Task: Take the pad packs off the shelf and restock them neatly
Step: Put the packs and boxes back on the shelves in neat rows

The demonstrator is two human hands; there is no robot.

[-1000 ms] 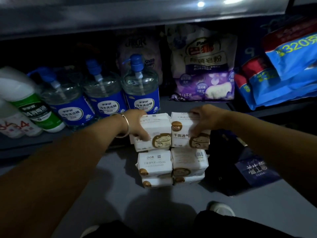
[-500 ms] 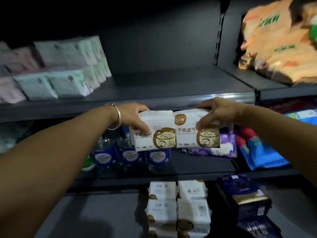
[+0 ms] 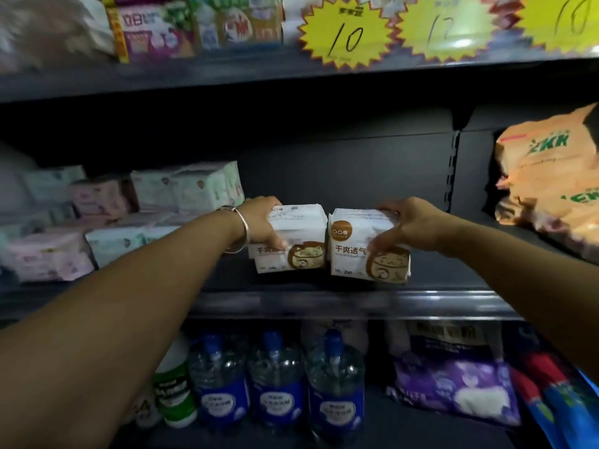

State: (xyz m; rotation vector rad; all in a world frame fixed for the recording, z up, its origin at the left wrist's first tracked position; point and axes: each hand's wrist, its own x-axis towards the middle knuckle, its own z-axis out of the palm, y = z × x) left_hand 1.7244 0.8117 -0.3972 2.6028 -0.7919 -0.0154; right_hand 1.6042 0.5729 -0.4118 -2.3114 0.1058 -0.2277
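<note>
Now I see the dark shelf [image 3: 324, 283] with bare space behind two white cat-print pad packs. My left hand [image 3: 259, 226] grips the left pad pack [image 3: 291, 241], and my right hand [image 3: 411, 226] grips the right pad pack [image 3: 359, 251]. Both packs sit upright near the front edge, just beside each other, so I think they push straight back next.

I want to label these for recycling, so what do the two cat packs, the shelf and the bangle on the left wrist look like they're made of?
Left pack and right pack: soft plastic film, likely; white, printed, creasing under the fingers. Shelf: painted metal, it seems; dark with a glossy front edge. Bangle: silvery metal, judging by its shine.
</note>
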